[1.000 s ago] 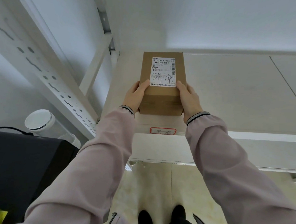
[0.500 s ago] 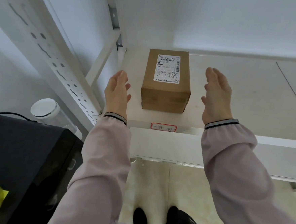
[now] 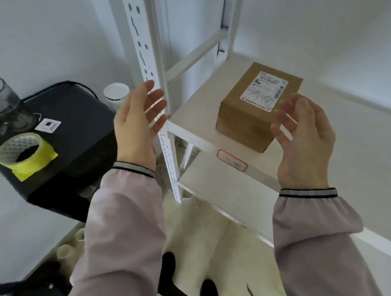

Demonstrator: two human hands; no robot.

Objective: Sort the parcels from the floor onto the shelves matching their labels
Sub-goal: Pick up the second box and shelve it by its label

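Observation:
A small brown cardboard parcel with a white shipping label and handwritten characters stands on the white shelf, near its left front corner. A red-framed tag with handwriting is stuck on the shelf's front edge just below the parcel. My left hand hovers open in front of the shelf's upright, left of the parcel and apart from it. My right hand is open too, fingers loosely curled, in front of the parcel's right front corner and holding nothing.
The white perforated upright of the rack rises between my left hand and the parcel. Left of the rack stands a black machine with a yellow tape roll on top and a white cylinder behind. A lower shelf sits beneath.
Both hands let go of the parcel, leaving it on the shelf, and have drawn back toward me. My view has swung left, so the parcel now lies to the right.

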